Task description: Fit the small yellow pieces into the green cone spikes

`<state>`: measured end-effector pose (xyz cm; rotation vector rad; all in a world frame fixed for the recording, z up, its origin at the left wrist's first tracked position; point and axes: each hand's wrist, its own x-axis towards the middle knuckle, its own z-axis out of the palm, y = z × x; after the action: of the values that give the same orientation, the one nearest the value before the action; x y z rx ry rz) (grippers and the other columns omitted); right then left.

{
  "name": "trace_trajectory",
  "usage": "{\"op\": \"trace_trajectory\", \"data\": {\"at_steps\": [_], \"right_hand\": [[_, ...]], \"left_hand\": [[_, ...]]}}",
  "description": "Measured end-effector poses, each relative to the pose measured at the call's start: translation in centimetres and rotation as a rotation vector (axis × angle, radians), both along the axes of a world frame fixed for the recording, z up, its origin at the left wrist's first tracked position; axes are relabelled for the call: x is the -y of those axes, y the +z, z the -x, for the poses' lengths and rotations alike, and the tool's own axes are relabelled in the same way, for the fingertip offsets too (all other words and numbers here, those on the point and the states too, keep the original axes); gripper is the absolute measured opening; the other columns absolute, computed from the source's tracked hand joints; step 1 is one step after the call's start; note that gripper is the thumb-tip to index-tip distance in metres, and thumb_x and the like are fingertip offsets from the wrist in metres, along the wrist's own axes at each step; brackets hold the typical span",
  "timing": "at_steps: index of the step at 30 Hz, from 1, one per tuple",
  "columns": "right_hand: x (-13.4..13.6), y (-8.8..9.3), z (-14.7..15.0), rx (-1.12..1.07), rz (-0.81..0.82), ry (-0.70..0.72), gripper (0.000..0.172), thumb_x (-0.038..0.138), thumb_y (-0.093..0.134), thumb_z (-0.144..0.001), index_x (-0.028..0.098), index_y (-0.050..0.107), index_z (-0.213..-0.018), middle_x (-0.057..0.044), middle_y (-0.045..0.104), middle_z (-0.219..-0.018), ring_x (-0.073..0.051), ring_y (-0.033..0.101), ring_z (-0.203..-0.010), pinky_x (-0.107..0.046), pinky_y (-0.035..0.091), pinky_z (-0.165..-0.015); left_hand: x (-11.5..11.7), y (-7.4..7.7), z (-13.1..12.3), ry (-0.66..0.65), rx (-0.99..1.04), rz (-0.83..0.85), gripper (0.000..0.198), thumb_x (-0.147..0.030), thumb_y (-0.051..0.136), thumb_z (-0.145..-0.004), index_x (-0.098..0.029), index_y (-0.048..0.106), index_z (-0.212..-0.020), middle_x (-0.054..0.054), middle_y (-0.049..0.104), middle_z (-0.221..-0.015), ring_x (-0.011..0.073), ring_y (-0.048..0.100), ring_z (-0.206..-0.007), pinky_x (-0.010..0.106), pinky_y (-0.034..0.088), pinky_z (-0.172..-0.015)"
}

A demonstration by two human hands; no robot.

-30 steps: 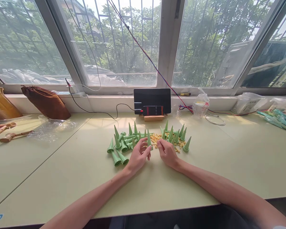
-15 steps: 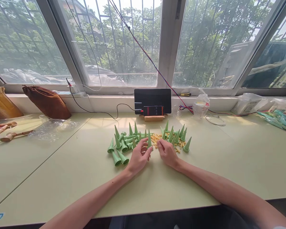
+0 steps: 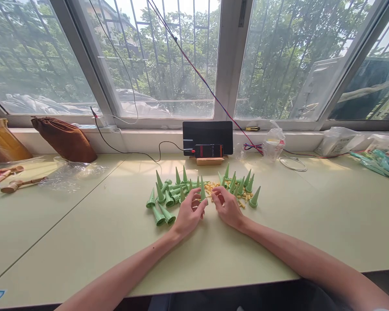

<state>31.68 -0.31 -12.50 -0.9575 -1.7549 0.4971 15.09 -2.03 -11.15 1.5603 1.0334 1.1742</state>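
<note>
Fingers of the right hand (image 3: 227, 206) have parted, edging left beside small yellow cylindrical pegs (image 3: 209, 186); between both hands, the left hand (image 3: 188, 211) holds a ribless green plastic cone (image 3: 202, 188), long axis upright, tip up.

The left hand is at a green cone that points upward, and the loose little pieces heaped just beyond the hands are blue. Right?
Not quite: the loose little pieces are yellow, as the head view shows. The left hand is at a green cone pointing upward.
</note>
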Motion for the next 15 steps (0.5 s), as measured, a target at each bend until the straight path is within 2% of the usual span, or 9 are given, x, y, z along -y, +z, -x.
{"op": "trace_trajectory", "data": {"at_steps": [8, 15], "right_hand": [[-0.04, -0.05, -0.07, 0.043, -0.059, 0.001, 0.017, 0.032, 0.048, -0.096, 0.019, 0.058, -0.100, -0.005, 0.065, -0.087, -0.013, 0.054, -0.059, -0.026, 0.046, -0.054], [-0.11, -0.20, -0.09, 0.068, -0.070, 0.038, 0.017, 0.029, 0.046, -0.097, 0.019, 0.060, -0.096, -0.004, 0.060, -0.083, -0.014, 0.051, -0.062, -0.026, 0.045, -0.057]], "left_hand": [[0.01, 0.01, 0.01, 0.005, -0.007, -0.013, 0.044, -0.045, 0.058, -0.087, -0.021, 0.046, -0.122, 0.003, 0.051, -0.095, 0.0101, 0.056, -0.059, 0.026, 0.052, -0.051], [-0.03, -0.13, 0.00, -0.010, -0.006, -0.020, 0.041, -0.043, 0.058, -0.088, -0.021, 0.046, -0.121, 0.003, 0.051, -0.096, 0.0098, 0.055, -0.059, 0.026, 0.052, -0.050]]}}
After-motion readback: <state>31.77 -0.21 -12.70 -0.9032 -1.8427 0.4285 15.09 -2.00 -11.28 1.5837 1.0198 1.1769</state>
